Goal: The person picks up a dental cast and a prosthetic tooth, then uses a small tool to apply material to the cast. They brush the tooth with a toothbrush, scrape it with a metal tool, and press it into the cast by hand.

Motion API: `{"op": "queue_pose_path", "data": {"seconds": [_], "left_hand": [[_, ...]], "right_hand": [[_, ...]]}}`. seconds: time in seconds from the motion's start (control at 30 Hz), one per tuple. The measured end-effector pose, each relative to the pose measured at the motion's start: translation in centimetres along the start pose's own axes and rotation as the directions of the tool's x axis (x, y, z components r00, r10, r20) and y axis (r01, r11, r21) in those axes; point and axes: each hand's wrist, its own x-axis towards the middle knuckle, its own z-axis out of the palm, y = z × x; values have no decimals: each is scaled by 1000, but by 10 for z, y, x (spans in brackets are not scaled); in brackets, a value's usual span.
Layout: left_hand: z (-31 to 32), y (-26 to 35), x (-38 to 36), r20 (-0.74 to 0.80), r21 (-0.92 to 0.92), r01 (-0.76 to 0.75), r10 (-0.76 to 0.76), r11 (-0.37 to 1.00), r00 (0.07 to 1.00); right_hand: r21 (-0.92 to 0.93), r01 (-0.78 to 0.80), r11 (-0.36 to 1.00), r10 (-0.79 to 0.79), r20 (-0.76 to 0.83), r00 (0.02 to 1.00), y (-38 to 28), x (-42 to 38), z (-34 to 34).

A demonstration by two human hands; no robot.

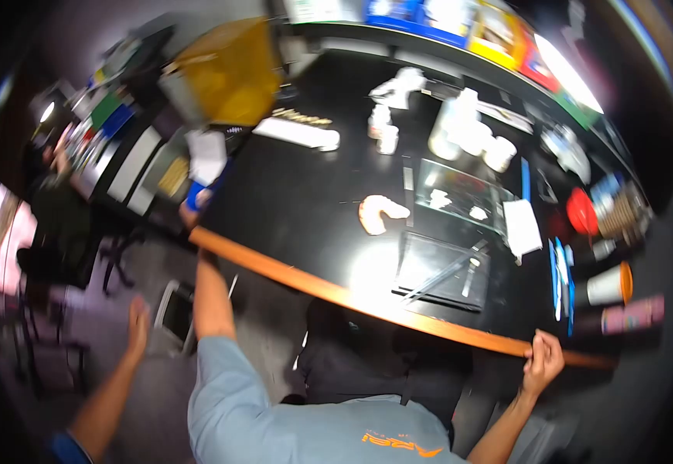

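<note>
My left hand [195, 207] is at the left corner of the black table [305, 193], its fingers blurred and closed round a small blue object [195, 195]. At the front right, my right hand [543, 362] has its fingers curled against the orange table edge [290, 274]. Between the hands, a pinkish dental-arch-shaped model [375, 214] lies on the tabletop. To its right are a glass plate [460, 195] with white bits on it and a dark tray [441, 271] with thin tools across it.
A co-worker's hand [139, 325] reaches in from the lower left. White bottles [448, 127] stand at the back. On the right are blue-handled tools [560, 282], a white cup [605, 286] and a red object [581, 211]. A yellow box [232, 69] is at the back left.
</note>
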Motion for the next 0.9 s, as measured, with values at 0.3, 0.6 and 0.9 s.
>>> {"op": "queue_pose_path", "data": {"seconds": [0.3,0.6,0.9], "left_hand": [[11,1,-20,31,30,-7,6,1000,1000],[13,3,-17,72,18,-16,15,1000,997],[-43,-4,-7,128,115,-6,-9,993,992]], "right_hand": [[62,-4,998,5,-11,1000,-6,0,4],[104,-49,993,50,-3,999,-12,1,7],[125,-60,990,56,30,998,-16,1,6]]}}
